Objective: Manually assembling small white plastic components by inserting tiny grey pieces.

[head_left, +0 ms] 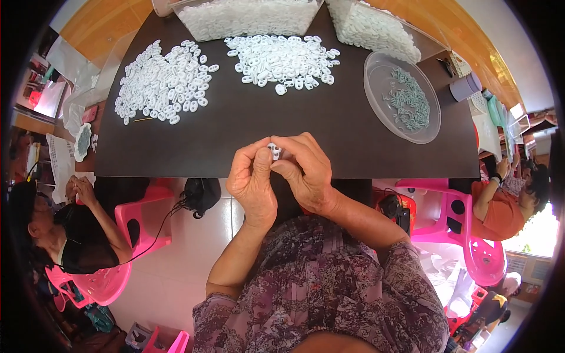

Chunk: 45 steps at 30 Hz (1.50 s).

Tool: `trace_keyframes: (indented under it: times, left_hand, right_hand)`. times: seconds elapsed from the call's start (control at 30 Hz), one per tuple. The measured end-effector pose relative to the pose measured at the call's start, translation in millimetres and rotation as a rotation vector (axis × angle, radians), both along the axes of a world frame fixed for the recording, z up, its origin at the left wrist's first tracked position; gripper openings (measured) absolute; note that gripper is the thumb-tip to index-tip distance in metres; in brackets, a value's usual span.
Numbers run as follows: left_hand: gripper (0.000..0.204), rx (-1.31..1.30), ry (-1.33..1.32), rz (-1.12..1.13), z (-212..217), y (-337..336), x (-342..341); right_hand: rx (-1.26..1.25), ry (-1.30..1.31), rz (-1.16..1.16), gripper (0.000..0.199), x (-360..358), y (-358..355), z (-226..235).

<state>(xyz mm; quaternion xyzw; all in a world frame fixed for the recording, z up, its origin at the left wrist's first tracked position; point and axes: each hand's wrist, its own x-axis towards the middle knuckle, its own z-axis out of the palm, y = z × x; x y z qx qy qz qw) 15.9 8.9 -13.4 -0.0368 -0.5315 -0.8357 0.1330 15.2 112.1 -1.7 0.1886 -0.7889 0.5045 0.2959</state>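
Observation:
My left hand (252, 179) and my right hand (306, 170) meet at the near edge of the dark table (235, 141). Together they pinch a small white plastic ring piece (274, 151) between the fingertips. Farther back on the table lie two loose heaps of the same white pieces, one at the left (165, 82) and one in the middle (282, 59). A clear round bowl (376, 65) at the right holds several small grey-green parts (409, 100).
Two clear bins (247, 17) of white pieces stand at the table's far edge. A seated person (59, 229) is at the left on a pink chair, another person (500, 206) at the right. Pink chairs (459, 229) flank my seat.

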Motion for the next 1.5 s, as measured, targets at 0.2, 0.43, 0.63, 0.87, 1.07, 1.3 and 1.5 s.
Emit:
trace_keyframes:
  times: [0.2,0.43,0.63,0.87,1.07,1.3,1.5]
  left_hand:
    - [0.016,0.050,-0.024,0.007,6.6,1.3,4.7]
    - [0.014,0.068,0.005,0.023,9.0,3.9,9.8]
    - [0.013,0.037,0.024,0.054,5.9,3.2,11.1]
    - [0.014,-0.034,0.044,0.104,4.1,5.6,13.2]
    - [0.016,-0.115,0.078,0.190,7.2,10.2,12.8]
    - [0.017,-0.241,0.117,0.192,7.7,8.5,9.6]
    - [0.012,-0.600,0.087,-0.076,19.9,-2.5,-20.2]
  right_hand:
    - [-0.006,0.054,-0.022,0.029,-2.7,-0.7,-1.0]
    - [0.029,0.171,-0.049,0.022,-2.6,-2.8,-1.2]
    - [0.011,0.186,-0.041,0.019,-1.4,-5.9,-1.0]
    - [0.017,0.225,-0.066,0.021,-0.6,-10.7,-5.4]
    - [0.020,0.286,-0.084,0.022,-4.6,-15.4,-4.8]
    - [-0.010,0.251,-0.094,0.021,-3.9,-13.9,-4.2]
    - [-0.007,-0.053,-0.134,0.014,-0.1,30.5,2.6]
